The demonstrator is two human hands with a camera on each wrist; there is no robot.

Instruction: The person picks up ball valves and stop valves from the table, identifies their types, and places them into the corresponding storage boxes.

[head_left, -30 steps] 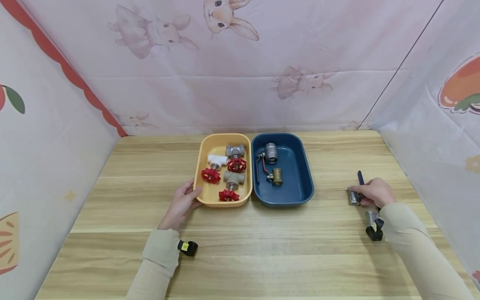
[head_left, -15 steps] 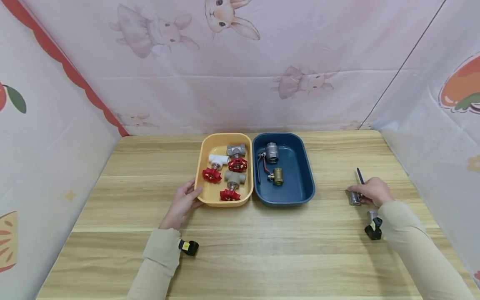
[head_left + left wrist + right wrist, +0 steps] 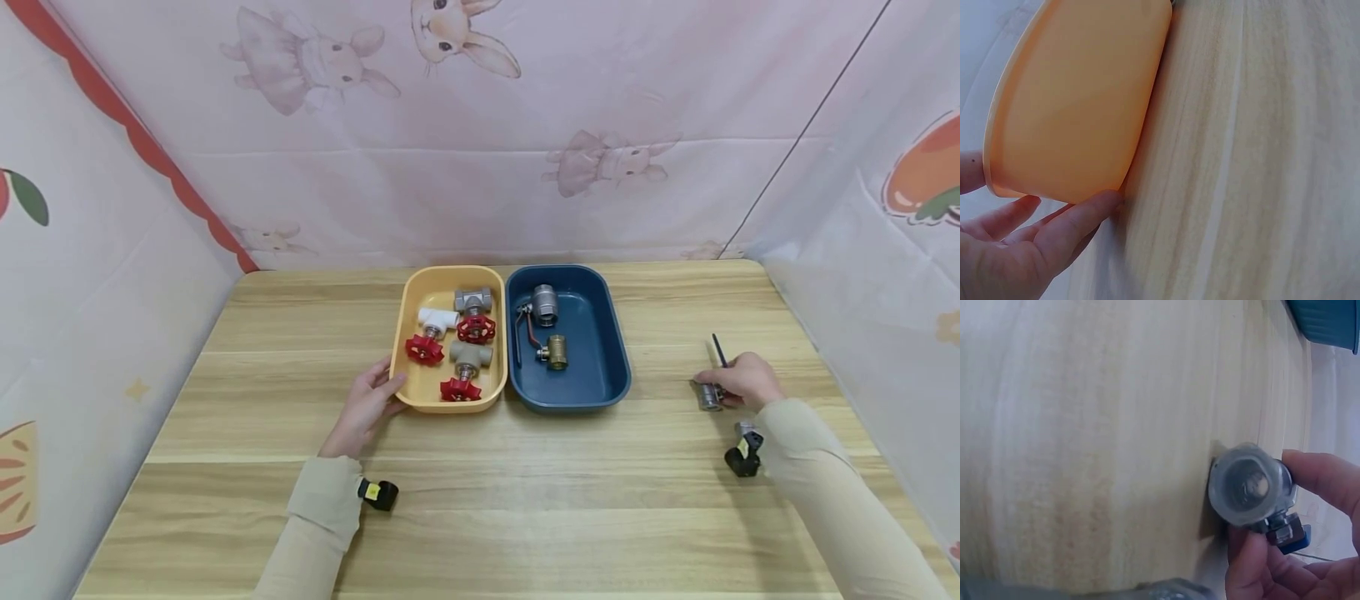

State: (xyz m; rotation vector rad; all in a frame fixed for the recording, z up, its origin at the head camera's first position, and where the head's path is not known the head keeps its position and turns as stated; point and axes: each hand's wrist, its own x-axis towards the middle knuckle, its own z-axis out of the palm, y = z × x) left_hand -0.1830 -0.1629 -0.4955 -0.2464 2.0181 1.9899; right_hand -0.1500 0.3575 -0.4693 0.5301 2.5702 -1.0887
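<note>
My left hand (image 3: 365,408) grips the near left corner of a yellow tray (image 3: 397,360), thumb at the rim and fingers against the outer wall (image 3: 1085,125). Inside that tray lie several valves with red handwheels: a white valve (image 3: 438,319), a metal valve (image 3: 472,300) and a grey valve (image 3: 471,355). Over on the right, my right hand (image 3: 750,382) pinches a metal ball valve (image 3: 1247,484) with a dark lever (image 3: 719,351) between thumb and fingers, low at the tabletop. Whether it touches the wood, I cannot tell.
Against the yellow tray stands a blue tray (image 3: 600,350) holding a steel ball valve (image 3: 544,305) and a brass ball valve (image 3: 557,352). Another metal fitting (image 3: 745,427) lies by my right wrist, partly hidden by the wrist camera (image 3: 744,455). Printed cloth walls (image 3: 450,200) border the table.
The right hand stays at the ball valve, whose lever end has tilted slightly. The right wrist has shifted a little to the left. My left hand keeps its hold on the yellow tray.
</note>
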